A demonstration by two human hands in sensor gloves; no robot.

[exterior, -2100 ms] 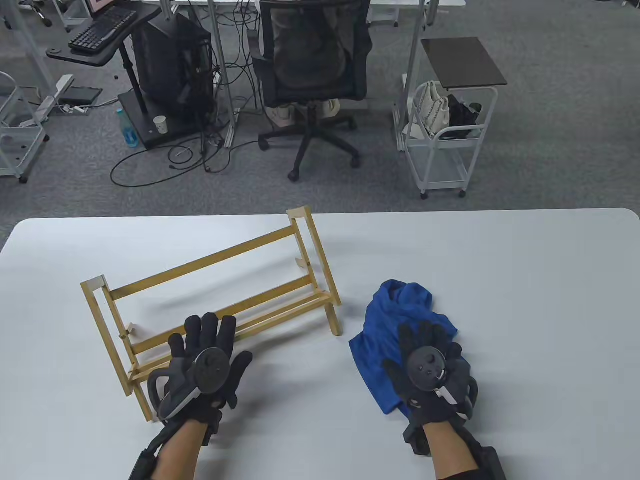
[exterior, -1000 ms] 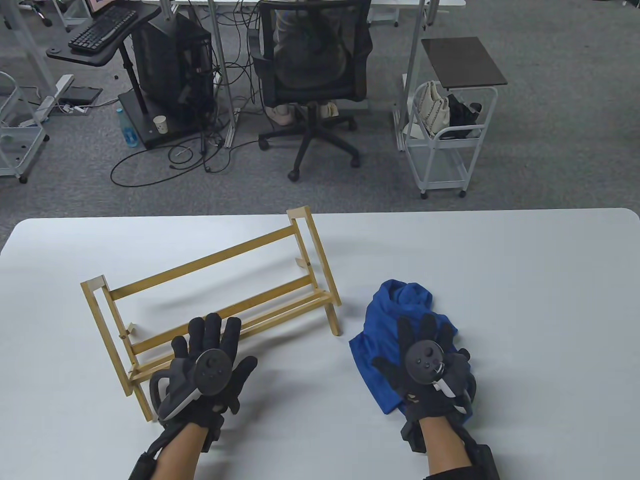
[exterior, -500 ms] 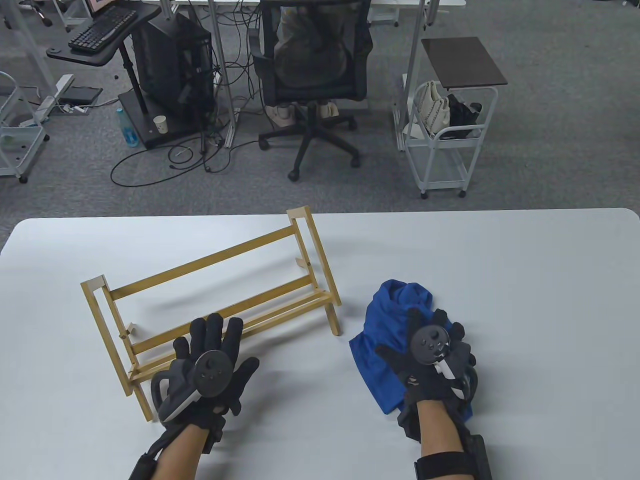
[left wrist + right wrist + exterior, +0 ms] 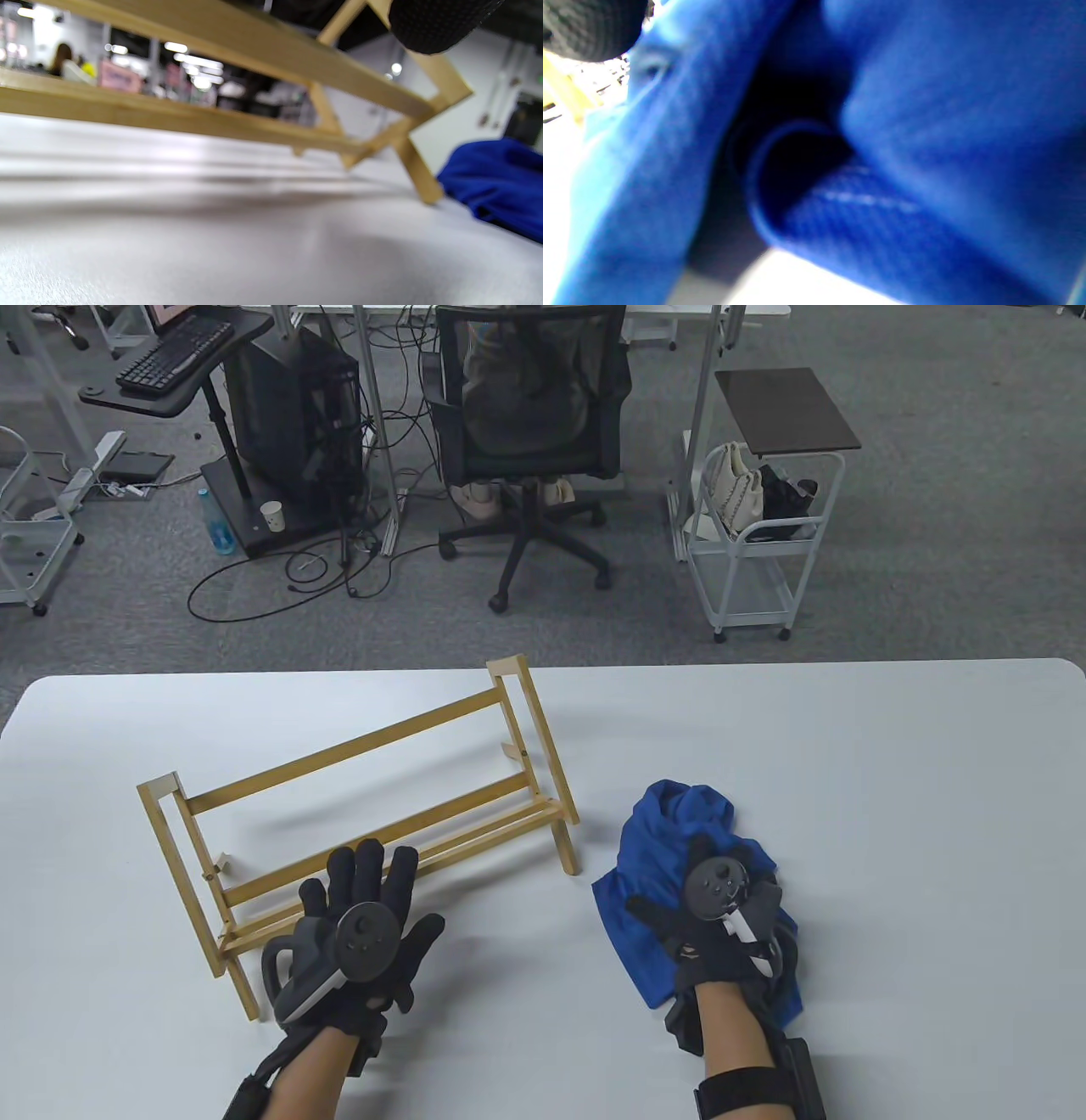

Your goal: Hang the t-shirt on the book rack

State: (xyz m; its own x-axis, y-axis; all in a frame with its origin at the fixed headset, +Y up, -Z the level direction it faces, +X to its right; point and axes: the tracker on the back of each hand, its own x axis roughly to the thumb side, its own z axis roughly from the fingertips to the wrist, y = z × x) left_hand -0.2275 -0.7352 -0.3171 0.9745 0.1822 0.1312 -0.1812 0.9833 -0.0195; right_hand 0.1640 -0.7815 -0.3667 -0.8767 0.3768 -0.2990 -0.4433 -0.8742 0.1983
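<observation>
A white bench [image 4: 891, 780] is carrying a wooden book rack [image 4: 356, 814] on its left side and a crumpled blue t-shirt [image 4: 653, 857] lying just right of the rack, apart from it. The right hand [image 4: 721, 925] is resting on top of the t-shirt with fingers curling down into the cloth, apparently gathering it. The left hand [image 4: 361, 937] is lying flat with fingers spread, fingertips reaching over the rack's lower front rails, grasping nothing.
</observation>
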